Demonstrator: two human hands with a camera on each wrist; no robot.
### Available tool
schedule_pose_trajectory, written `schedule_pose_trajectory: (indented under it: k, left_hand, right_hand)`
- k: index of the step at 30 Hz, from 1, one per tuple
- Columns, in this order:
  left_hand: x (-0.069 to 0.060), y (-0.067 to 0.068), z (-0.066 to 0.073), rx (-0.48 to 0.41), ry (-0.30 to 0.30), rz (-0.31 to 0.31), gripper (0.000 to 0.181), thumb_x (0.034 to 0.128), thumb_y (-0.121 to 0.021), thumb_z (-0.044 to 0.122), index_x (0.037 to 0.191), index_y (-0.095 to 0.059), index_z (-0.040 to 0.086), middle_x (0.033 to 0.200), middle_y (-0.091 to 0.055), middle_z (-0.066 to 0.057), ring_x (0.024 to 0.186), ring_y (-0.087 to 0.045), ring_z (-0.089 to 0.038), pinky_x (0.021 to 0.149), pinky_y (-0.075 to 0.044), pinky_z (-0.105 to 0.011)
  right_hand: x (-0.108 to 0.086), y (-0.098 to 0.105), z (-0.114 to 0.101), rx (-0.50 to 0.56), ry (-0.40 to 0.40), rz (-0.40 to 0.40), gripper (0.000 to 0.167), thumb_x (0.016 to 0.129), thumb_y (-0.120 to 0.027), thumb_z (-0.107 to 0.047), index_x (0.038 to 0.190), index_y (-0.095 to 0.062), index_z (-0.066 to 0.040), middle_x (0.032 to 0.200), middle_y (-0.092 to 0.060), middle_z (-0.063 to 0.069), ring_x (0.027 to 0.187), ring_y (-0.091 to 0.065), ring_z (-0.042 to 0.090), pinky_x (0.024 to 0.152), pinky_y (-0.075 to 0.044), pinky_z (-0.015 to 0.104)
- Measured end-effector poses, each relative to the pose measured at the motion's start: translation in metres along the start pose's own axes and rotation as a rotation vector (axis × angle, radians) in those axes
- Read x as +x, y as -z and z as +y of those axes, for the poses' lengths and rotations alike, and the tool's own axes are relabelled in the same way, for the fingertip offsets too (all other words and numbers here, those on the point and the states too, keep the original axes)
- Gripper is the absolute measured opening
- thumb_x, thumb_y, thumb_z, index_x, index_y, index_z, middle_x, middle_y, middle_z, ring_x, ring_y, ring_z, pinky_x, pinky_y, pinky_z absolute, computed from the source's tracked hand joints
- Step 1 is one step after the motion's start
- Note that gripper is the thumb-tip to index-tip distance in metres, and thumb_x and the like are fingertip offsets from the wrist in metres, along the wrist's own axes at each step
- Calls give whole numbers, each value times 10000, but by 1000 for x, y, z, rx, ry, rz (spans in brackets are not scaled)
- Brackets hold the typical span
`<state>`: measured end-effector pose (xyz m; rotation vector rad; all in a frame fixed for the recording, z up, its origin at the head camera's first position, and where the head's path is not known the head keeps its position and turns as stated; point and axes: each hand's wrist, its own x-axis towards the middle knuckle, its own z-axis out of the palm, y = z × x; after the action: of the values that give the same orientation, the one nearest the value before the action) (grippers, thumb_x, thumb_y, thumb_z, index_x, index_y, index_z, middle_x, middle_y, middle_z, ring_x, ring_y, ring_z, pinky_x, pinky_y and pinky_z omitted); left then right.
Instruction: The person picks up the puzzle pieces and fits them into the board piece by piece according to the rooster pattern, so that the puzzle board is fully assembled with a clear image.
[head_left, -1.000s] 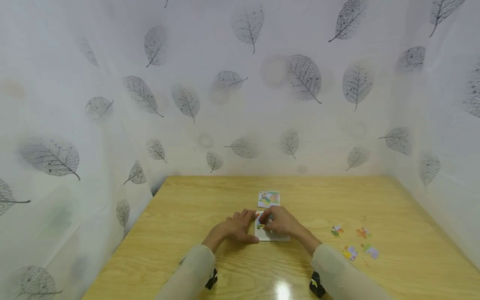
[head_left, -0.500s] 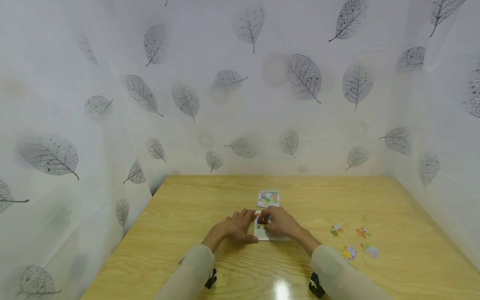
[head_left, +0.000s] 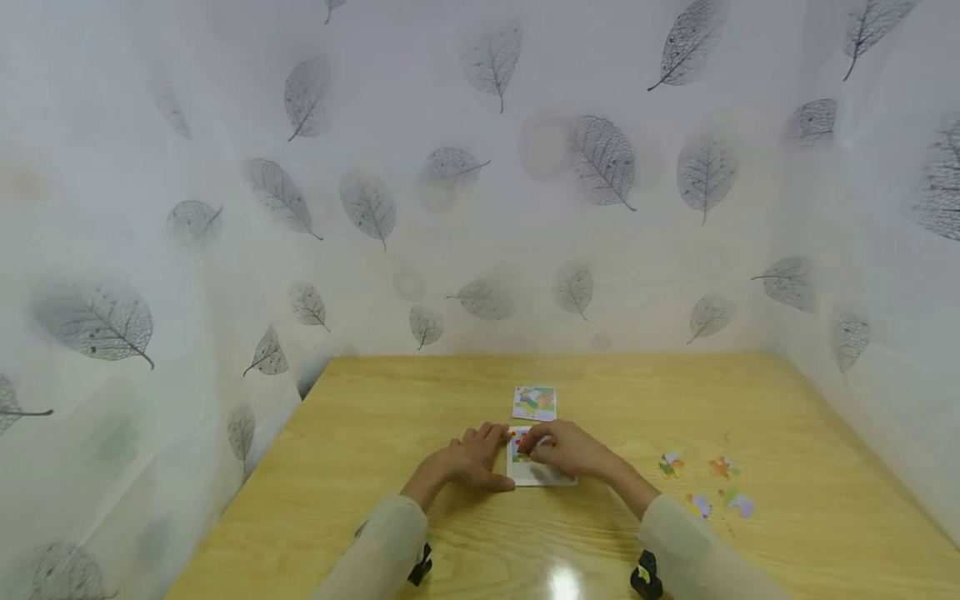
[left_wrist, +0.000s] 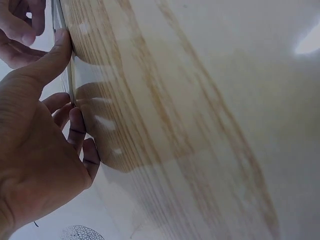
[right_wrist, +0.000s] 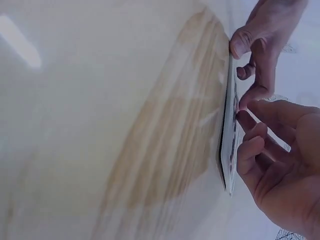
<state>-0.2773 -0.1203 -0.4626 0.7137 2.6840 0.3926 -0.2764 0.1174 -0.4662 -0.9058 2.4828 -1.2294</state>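
A small white puzzle board (head_left: 543,476) lies on the table, with colourful fitted pieces (head_left: 519,454) in its left part. My left hand (head_left: 474,458) grips the board's left side, its thumb at the near corner and its fingers along the far side. Over the upper part of the board, my right hand (head_left: 570,450) bends its fingers down onto the puzzle area. In the right wrist view the right hand's (right_wrist: 285,155) fingertips come down to the board's face (right_wrist: 231,135), close to the left hand (right_wrist: 265,45). Whether a piece sits under them is hidden.
Just behind the board lies a printed picture card (head_left: 535,403). Several loose puzzle pieces lie to the right in small groups, such as the green and purple pieces (head_left: 738,502). A leaf-patterned curtain (head_left: 480,208) rises behind the wooden table (head_left: 390,392).
My right hand has shifted slightly on the board, its wrist and forearm swinging a little to the right. More coloured puzzle area shows beside its fingertips. The left hand stays in place.
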Motion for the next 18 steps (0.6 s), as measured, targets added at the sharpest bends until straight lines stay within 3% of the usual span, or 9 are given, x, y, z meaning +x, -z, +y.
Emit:
schedule_pose_trajectory:
  k: [2,7,18]
  left_hand:
    - [-1,0,1,2,6,4,845,933,-730,516,1570,-330,131,1607,-335,-121,1412,-390,-376,1118,-347,-642]
    - [-2,-1,2,3,12,9,834,931,-733,513,1562,-345,131,1610,-336,-121,1423,-388,-374,1126,-347,-635]
    - [-3,0,1,-7,-1,3,845,934,-734,501,1566,-322,121,1600,-336,-129,1415,-385,-376,1129,-341,-625]
  right_hand:
    - [-4,4,1,47,-13,-24,226,1030,-585,-87,1202,-714,-17,1192,-715,150,525,-458,72,490,-411,212]
    - [-18,20,5,121,-13,-42,289,1062,-571,-103,1299,-645,43,1261,-650,247,465,-433,68,446,-406,205]
    - [-66,67,36,152,-58,-5,393,1052,-595,-132,1383,-554,75,1305,-575,328,474,-417,45,430,-412,218]
